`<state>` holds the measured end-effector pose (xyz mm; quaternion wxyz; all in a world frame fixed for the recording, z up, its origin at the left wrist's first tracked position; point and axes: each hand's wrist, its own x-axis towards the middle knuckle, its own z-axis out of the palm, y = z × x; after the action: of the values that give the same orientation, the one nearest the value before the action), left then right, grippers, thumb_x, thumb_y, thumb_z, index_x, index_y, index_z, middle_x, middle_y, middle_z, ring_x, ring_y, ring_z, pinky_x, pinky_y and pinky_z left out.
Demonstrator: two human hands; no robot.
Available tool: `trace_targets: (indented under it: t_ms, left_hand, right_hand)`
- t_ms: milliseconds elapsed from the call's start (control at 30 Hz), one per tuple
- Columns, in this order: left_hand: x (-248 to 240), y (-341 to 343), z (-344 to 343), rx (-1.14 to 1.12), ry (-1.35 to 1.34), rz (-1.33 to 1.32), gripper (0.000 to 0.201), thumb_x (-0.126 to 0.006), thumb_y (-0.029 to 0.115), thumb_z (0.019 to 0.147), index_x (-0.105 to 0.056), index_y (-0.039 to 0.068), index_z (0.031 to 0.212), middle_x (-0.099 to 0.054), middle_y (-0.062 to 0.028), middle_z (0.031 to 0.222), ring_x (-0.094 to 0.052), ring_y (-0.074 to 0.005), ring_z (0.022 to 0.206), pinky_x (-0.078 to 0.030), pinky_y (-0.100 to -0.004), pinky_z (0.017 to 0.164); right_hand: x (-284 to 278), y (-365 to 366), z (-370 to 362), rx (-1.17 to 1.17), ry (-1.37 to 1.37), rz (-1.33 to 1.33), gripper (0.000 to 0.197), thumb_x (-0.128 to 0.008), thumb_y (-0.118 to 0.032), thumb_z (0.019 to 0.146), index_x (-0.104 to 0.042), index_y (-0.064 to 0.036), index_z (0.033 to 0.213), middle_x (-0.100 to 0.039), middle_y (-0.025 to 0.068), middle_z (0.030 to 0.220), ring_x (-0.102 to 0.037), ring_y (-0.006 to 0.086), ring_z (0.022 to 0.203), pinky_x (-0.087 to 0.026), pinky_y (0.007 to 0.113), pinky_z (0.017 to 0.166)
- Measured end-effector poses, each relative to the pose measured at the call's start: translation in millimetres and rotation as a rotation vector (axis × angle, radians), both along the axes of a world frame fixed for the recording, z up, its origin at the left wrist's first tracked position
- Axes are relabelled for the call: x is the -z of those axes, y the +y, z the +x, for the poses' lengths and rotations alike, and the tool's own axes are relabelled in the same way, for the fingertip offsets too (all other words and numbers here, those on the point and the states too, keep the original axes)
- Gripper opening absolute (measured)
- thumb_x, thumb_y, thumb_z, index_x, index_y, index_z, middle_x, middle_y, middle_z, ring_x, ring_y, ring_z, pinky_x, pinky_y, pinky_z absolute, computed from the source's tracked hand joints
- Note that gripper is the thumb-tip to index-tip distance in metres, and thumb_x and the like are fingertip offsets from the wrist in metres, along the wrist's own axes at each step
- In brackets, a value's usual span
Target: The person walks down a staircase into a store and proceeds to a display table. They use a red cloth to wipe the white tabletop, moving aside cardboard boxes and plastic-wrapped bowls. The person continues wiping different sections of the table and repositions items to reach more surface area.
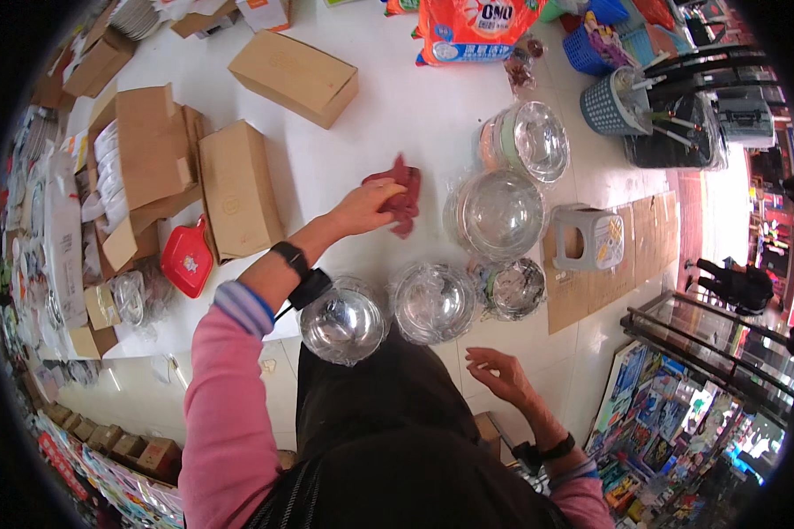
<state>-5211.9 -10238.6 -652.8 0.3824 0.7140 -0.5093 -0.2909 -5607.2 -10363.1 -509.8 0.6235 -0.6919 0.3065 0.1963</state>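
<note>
My left hand (366, 208) reaches over the white table (322, 163), its fingers closed on a dark red cloth (403, 196) that lies bunched against the tabletop. Between my body and the cloth stand two shiny bowls in clear plastic wrap, a left bowl (344, 322) and a middle bowl (433, 302). A smaller wrapped bowl (518, 289) is beside them on the right. Farther up along the right edge sit a large wrapped bowl (503, 214) and another wrapped stack (541, 141). My right hand (500, 373) hangs beside the table with nothing in it, fingers loosely bent and apart.
Two closed cardboard boxes (293, 78) (240, 189) lie on the table. An opened carton (154, 150) and a red dustpan-shaped tray (187, 257) are at left. Orange packs (476, 31) lie at the far edge. A grey stool (588, 238) stands on flattened cardboard (653, 234) at right.
</note>
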Motion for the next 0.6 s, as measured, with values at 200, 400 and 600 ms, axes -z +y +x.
trace_targets:
  t_ms: [200, 400, 600]
  left_hand:
    - [48, -59, -14, 0.495, -0.287, 0.202, 0.05, -0.067, 0.026, 0.082, -0.054, 0.019, 0.129, -0.044, -0.0126, 0.141, -0.036, -0.0348, 0.134, -0.032, -0.0515, 0.106]
    - [97, -65, -42, 0.66, -0.588, 0.122, 0.052, -0.062, 0.033, 0.087, -0.049, 0.021, 0.136, -0.033, -0.0095, 0.149, -0.022, -0.0308, 0.143, -0.017, -0.06, 0.111]
    - [115, -60, -64, 0.722, -0.608, 0.019, 0.058, -0.064, 0.022, 0.083, -0.047, 0.02, 0.138, -0.035, -0.0031, 0.149, -0.021, -0.0281, 0.143, -0.017, -0.0589, 0.113]
  right_hand:
    - [22, 51, -71, 0.409, 0.209, 0.176, 0.038, -0.065, -0.011, 0.09, -0.058, 0.0, 0.125, -0.068, 0.011, 0.108, -0.063, 0.0157, 0.098, -0.051, 0.03, 0.084]
    - [43, 88, -100, 0.581, 0.272, 0.245, 0.037, -0.062, -0.008, 0.091, -0.056, 0.0002, 0.126, -0.068, 0.0116, 0.105, -0.066, 0.0188, 0.096, -0.052, 0.029, 0.083]
    - [49, 89, -98, 0.605, 0.312, 0.225, 0.035, -0.061, -0.009, 0.091, -0.057, 0.0004, 0.124, -0.068, 0.0116, 0.105, -0.066, 0.0186, 0.094, -0.052, 0.029, 0.081]
